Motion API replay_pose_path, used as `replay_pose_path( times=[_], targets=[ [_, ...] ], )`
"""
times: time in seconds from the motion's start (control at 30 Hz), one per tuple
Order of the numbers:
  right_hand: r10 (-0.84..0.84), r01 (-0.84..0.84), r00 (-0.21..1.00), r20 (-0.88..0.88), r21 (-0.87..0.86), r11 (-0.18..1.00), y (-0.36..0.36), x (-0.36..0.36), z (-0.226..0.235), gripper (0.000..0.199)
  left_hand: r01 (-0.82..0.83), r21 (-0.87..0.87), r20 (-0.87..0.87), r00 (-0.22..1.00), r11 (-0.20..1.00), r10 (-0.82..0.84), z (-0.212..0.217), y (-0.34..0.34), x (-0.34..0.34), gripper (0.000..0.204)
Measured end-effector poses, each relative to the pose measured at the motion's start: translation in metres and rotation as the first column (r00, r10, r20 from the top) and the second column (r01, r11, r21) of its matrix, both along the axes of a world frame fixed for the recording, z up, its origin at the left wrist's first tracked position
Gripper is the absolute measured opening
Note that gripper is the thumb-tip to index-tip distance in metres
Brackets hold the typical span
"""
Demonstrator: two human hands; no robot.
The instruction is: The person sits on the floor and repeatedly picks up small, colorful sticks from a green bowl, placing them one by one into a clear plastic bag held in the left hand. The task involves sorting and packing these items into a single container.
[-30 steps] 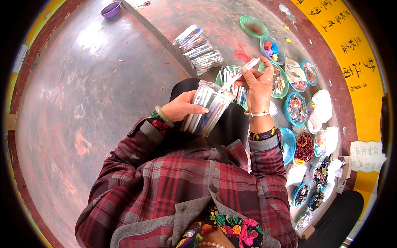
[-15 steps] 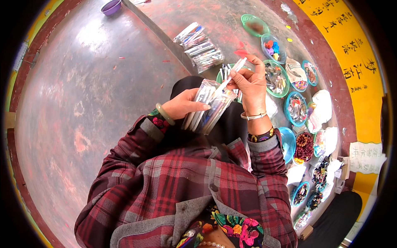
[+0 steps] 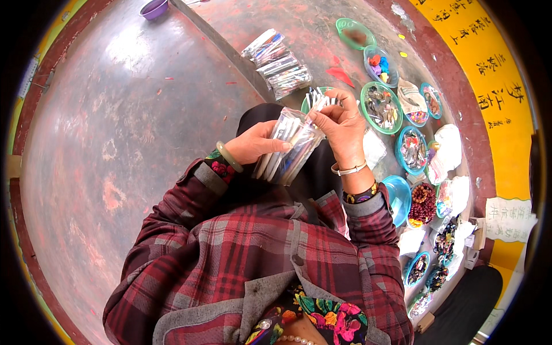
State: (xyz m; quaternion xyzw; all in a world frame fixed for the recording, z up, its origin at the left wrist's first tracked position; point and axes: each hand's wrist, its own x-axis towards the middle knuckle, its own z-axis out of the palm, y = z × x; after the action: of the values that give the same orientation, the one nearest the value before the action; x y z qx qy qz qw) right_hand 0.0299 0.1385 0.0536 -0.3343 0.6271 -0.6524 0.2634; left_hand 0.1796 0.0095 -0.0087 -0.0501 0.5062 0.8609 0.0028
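Note:
My left hand (image 3: 257, 142) is closed round a clear plastic bag (image 3: 292, 150) full of pens, its thumb lying across the front. The pens stand slanted inside, mostly white, with some blue and dark ones. At the bag's upper right corner, my right hand (image 3: 340, 126) is closed, thumb and fingertips pinching the rim of the open end. Its curled fingers partly hide what lies between them. Just behind that hand, a green basket (image 3: 305, 105) holds more loose white and black pens, mostly covered by the hand and bag.
Filled bags of pens (image 3: 278, 63) lie stacked on the floor ahead. To the right stand several plastic baskets of small goods, among them a green basket (image 3: 382, 108) and a blue basket (image 3: 411, 150). A red scrap (image 3: 340, 75) lies on the floor. A purple basin (image 3: 154, 9) sits far left.
My right hand has come down to the bag's mouth. The white pens it held raised above the bag no longer stick up from its fingers. My left hand has stayed put.

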Motion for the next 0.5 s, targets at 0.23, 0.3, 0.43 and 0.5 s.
replay_pose_path(
  times=[0.23, 0.3, 0.43, 0.5],
  targets=[
    [-0.062, 0.071, 0.989, -0.132, 0.06, 0.996, 0.003, 0.012, -0.009, 0.025, 0.006, -0.005, -0.003, 1.0, 1.0, -0.006, 0.001, 0.0, -0.001, 0.044],
    [-0.076, 0.091, 0.973, -0.216, 0.058, 0.994, 0.005, 0.013, -0.012, 0.016, 0.003, -0.016, 0.003, 1.0, 1.0, -0.003, 0.0, 0.0, -0.001, 0.044],
    [-0.114, 0.124, 0.9, -0.421, -0.003, 0.992, 0.008, 0.017, -0.012, 0.01, -0.004, -0.004, -0.002, 1.0, 1.0, 0.004, 0.0, -0.001, 0.001, 0.042],
    [-0.126, 0.122, 0.866, -0.485, -0.04, 0.992, 0.009, 0.02, -0.01, 0.013, -0.005, 0.0, -0.01, 1.0, 1.0, 0.005, -0.001, 0.0, 0.002, 0.042]
  ],
)
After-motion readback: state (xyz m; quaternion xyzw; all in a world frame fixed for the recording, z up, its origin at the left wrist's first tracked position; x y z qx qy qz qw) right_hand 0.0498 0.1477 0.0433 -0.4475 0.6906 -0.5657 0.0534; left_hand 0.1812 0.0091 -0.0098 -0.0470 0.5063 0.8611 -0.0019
